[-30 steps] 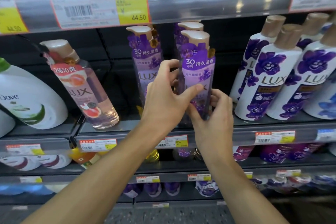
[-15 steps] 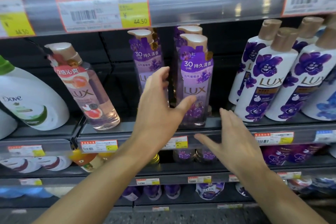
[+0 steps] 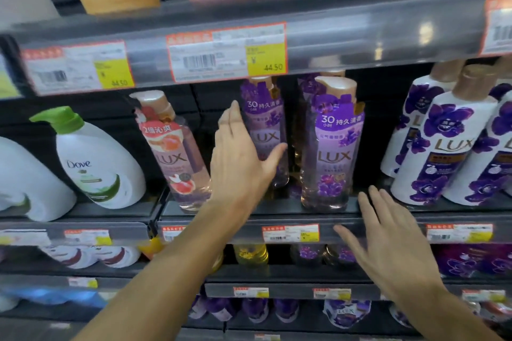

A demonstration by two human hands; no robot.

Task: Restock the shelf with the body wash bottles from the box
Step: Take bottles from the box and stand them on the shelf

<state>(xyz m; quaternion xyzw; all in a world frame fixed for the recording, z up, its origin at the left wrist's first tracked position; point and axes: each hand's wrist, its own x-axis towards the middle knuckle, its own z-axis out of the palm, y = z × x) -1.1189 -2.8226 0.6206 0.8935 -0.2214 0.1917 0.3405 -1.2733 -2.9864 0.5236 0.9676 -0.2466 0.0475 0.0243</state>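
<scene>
A clear purple LUX body wash bottle (image 3: 332, 147) stands upright at the front of the shelf (image 3: 291, 213), with more of the same behind it. A second purple LUX bottle (image 3: 268, 130) stands to its left. My left hand (image 3: 238, 163) is open, fingers spread, in front of that left bottle; whether it touches it I cannot tell. My right hand (image 3: 388, 241) hovers open and empty, lower, in front of the shelf edge, right of the front bottle. The box is out of view.
A pink LUX bottle (image 3: 177, 158) leans left of my left hand. White Dove bottles (image 3: 97, 163) stand at far left, white LUX bottles with purple flowers (image 3: 443, 147) at right. The upper shelf's rail carries price tags (image 3: 227, 52). Lower shelves hold more bottles.
Both hands let go of the front purple bottle, which now stands on the shelf. My right hand dropped away to the lower right; my left hand shifted left. The view tilted up.
</scene>
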